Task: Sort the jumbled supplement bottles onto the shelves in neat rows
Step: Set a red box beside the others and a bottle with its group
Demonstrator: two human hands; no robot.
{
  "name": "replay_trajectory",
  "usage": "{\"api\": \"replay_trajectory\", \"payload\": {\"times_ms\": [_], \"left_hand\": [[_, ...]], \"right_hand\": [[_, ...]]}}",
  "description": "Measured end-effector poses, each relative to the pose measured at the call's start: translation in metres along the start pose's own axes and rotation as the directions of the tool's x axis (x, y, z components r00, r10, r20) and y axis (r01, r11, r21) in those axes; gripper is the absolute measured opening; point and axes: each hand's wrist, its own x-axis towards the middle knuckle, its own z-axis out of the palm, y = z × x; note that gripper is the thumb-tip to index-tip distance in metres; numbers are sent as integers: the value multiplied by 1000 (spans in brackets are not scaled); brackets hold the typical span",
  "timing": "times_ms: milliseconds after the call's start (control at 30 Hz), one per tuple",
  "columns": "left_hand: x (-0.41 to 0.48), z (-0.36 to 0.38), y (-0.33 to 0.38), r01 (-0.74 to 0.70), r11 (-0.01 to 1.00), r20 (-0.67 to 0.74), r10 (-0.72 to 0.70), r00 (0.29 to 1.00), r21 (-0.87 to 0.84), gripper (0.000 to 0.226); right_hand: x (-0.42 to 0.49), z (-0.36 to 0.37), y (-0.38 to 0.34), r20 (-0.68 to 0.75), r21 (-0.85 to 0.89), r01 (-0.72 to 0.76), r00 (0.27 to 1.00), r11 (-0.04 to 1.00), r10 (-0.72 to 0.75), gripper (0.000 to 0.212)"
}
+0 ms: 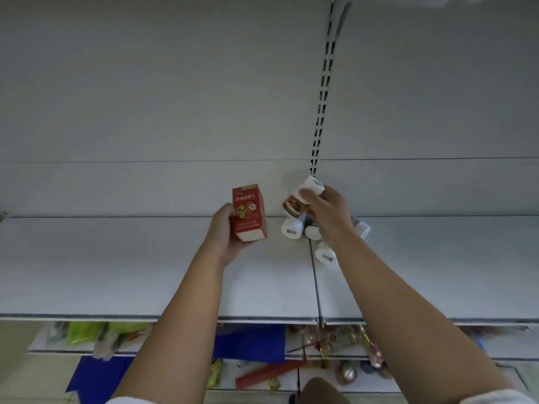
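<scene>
At frame centre, left hand [223, 228] grips a red box [249, 212], right hand [329, 211] a white bottle [309, 192]; other bottles [291, 227] lie jumbled on the shelf [116, 272], no row begun.

- The shelf [116, 272] offers open room from its left edge to the middle.
- Heaped bottles [291, 228] block the back middle.

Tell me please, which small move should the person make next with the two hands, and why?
Probably the right hand should stand its white bottle upright on a bare part of the shelf. It holds that bottle tilted above the other bottles, which lie on their sides, and no row is started. The left hand holds a red box.
</scene>
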Motion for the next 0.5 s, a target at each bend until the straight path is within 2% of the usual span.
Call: {"api": "replay_trajectory", "payload": {"times_ms": [133,200,367,500], "left_hand": [[-55,13,24,-117,987,19,115,993,107,17],[-80,17,36,-174,974,42,169,985,148,18],[-151,23,64,-290,924,71,281,957,251,22],[-206,24,82,-403,863,136,379,915,303,21]], "right_hand": [[-50,11,-35,53,391,-57,998,919,40,25],[-78,18,-57,53,490,-73,997,868,54,29],[-147,29,-107,53,365,-15,999,931,-4,28],[-195,28,-139,96,384,4,994,923,-44,33]]}}
